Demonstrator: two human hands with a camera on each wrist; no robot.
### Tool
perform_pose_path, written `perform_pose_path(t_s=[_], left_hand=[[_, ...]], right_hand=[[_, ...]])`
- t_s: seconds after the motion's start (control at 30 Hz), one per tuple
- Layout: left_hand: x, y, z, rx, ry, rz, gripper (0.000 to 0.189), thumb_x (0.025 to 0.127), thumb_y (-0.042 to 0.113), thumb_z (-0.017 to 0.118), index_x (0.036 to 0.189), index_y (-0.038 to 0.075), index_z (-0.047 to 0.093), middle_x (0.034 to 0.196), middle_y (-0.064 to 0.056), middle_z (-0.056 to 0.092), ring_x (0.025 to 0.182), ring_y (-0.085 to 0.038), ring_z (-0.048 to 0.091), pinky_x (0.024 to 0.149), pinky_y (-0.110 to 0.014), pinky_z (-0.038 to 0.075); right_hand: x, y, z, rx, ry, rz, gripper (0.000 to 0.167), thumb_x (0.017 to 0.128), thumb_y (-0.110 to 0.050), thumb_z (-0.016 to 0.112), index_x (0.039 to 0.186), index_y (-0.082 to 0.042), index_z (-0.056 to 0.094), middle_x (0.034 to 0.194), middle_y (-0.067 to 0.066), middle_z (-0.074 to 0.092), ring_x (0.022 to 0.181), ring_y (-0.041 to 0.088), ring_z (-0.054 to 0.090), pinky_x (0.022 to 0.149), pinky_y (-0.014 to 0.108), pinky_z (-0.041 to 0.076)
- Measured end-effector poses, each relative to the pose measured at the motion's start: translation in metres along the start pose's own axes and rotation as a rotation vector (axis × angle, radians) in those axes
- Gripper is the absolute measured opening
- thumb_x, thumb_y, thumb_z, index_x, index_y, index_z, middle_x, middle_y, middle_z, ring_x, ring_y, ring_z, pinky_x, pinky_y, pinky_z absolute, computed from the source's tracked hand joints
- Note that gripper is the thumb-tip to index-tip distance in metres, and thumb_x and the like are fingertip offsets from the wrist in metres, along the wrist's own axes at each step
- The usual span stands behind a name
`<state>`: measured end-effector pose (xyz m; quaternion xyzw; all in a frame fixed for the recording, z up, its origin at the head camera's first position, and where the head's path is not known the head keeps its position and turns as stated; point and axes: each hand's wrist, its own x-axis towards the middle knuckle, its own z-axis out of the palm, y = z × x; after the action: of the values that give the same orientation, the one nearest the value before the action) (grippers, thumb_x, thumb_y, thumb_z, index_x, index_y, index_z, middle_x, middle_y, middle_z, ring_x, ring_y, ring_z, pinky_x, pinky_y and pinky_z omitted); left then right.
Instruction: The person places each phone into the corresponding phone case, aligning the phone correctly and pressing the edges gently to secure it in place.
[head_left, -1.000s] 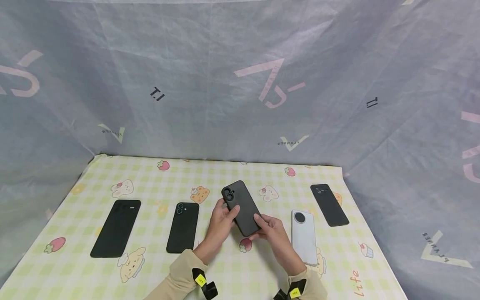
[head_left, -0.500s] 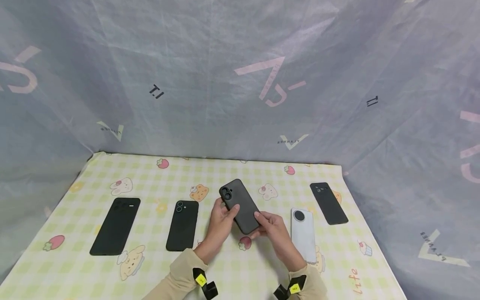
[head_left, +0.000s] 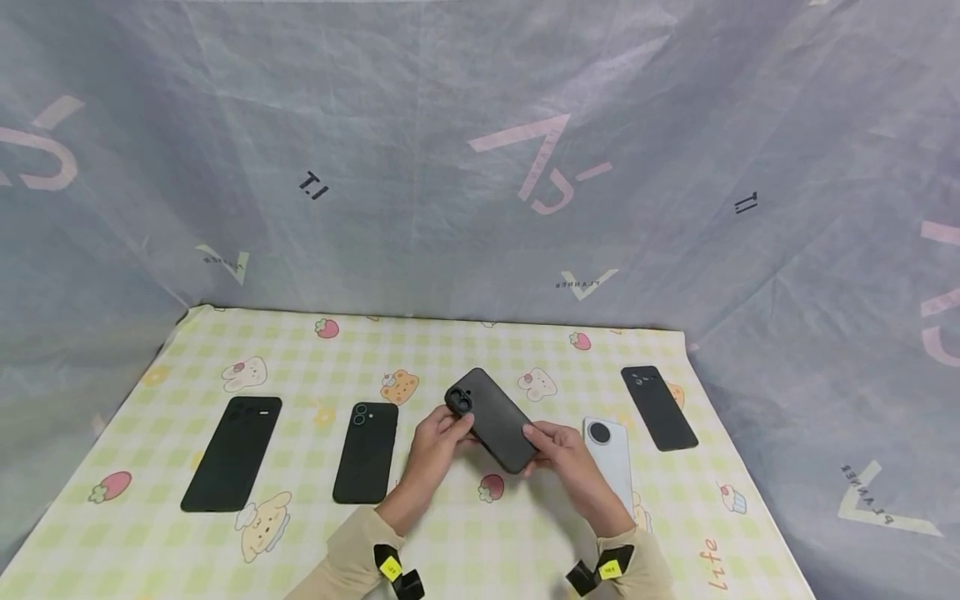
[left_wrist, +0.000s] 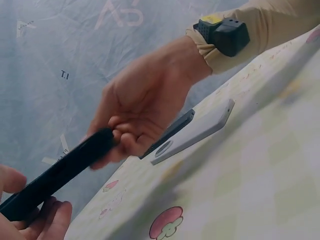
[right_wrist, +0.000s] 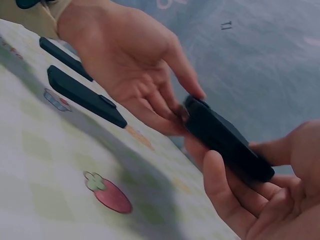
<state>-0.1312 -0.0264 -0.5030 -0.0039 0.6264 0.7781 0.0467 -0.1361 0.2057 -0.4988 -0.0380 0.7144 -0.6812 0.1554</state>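
Both hands hold a dark phone case (head_left: 495,421) above the middle of the table, its back with the round camera openings facing up. Whether a phone sits inside it I cannot tell. My left hand (head_left: 429,446) pinches the edge near the camera end, thumb on top and fingers beneath. At the lower right end, my right hand (head_left: 572,462) grips the corner, its thumb over the back. The left wrist view shows the case (left_wrist: 60,175) edge-on between the hands. From the right wrist, its thick black side (right_wrist: 225,142) appears tilted.
To the left lie a black phone-shaped slab (head_left: 231,454) and a black phone (head_left: 366,454) with two ringed lenses. On the right are a white phone (head_left: 611,458), partly behind the right forearm, and another dark slab (head_left: 660,408). A grey fabric backdrop (head_left: 420,167) stands behind the checked tablecloth (head_left: 300,346).
The case has turned slightly, its lower end shifting right. My right hand and wrist have moved right, and my left wrist a little left; both keep hold of it.
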Motion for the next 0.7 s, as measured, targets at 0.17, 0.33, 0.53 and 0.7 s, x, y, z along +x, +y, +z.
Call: perform_pose_path(t_s=[0.17,0.33,0.53,0.7], left_hand=[[-0.002,0.004,-0.007,0.030,0.026,0.021,0.038,0.111,0.019,0.063,0.138,-0.008,0.062,0.121,-0.025,0.073,0.100,-0.028,0.077,0.096,-0.054,0.059],[-0.005,0.011,-0.013,0.111,0.019,0.045,0.042,0.111,0.027,0.063,0.143,-0.001,0.065,0.130,-0.022,0.072,0.103,-0.032,0.075,0.094,-0.057,0.059],[-0.007,0.015,-0.022,0.317,-0.031,0.051,0.044,0.111,0.040,0.061,0.140,0.008,0.070,0.129,-0.013,0.076,0.099,-0.024,0.075,0.087,-0.041,0.061],[-0.008,0.015,-0.026,0.415,-0.124,0.041,0.050,0.111,0.044,0.059,0.141,0.006,0.069,0.122,-0.012,0.078,0.071,-0.023,0.071,0.072,-0.044,0.061]], right_hand=[[0.000,-0.004,-0.016,-0.049,-0.094,-0.026,0.040,0.113,-0.022,0.058,0.124,0.015,0.066,0.090,0.001,0.075,0.071,0.012,0.072,0.072,0.028,0.061],[-0.002,-0.008,-0.030,-0.115,-0.203,-0.048,0.038,0.115,-0.021,0.055,0.119,0.014,0.068,0.087,0.001,0.072,0.072,0.012,0.069,0.070,0.029,0.060],[-0.003,-0.010,-0.042,-0.159,-0.310,-0.050,0.035,0.114,-0.021,0.056,0.110,0.011,0.069,0.083,0.001,0.073,0.072,0.015,0.072,0.071,0.032,0.061],[-0.004,-0.011,-0.048,-0.176,-0.382,-0.056,0.033,0.114,-0.018,0.055,0.114,0.011,0.071,0.089,0.005,0.077,0.075,0.016,0.075,0.071,0.034,0.062]])
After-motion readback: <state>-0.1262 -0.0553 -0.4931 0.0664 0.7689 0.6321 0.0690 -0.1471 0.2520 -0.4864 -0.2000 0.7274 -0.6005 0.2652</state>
